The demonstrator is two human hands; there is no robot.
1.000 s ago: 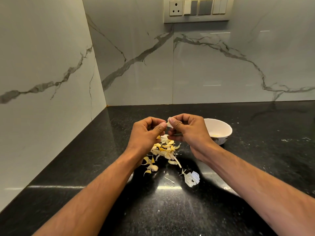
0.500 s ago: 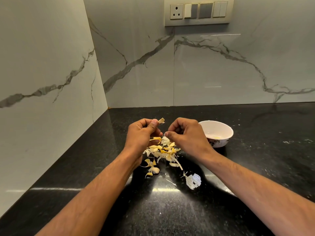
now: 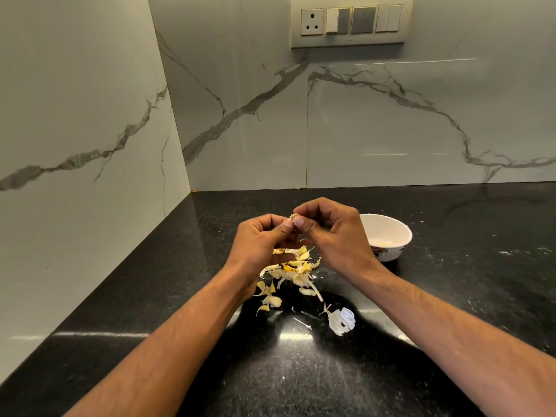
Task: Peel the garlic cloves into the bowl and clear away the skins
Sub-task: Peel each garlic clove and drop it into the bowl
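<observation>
- Change since the earlier frames: the two hands, apart half a second ago with the left lifting a scrap of skin, have come back together; the thumbs now meet over the clove. The bowl and the skins on the bench lie as before.
- Nearest: both forearms enter from the bottom edge; elbows and body are cut off by the frame.
- A white papery husk (image 3: 341, 321) lies alone on the bench (image 3: 451, 296) between the forearms, with a thin sliver (image 3: 302, 323) just beside it.
- Skins (image 3: 293, 270), pale and yellow, are heaped on the bench directly under the hands. Judgement: peeling is done above the heap so that scraps drop in one place for later clearing.
- Left hand (image 3: 260, 239): fingers curled, thumb pressed toward the clove. Right hand (image 3: 331, 233): fingers curled, thumb and forefinger pinching the clove (image 3: 294, 217). Both are clamped on it, held clear of the bench.
- Only a small tip of the clove shows between the thumbs; how much skin remains on it cannot be told.
- Bowl (image 3: 391, 236): stands near the right hand, partly hidden behind the wrist. Judgement: it is set within short reach for dropping peeled cloves. Something pale lies in its bottom; the count cannot be made out.
- Farthest: marble wall and a switch panel (image 3: 347, 21).
</observation>
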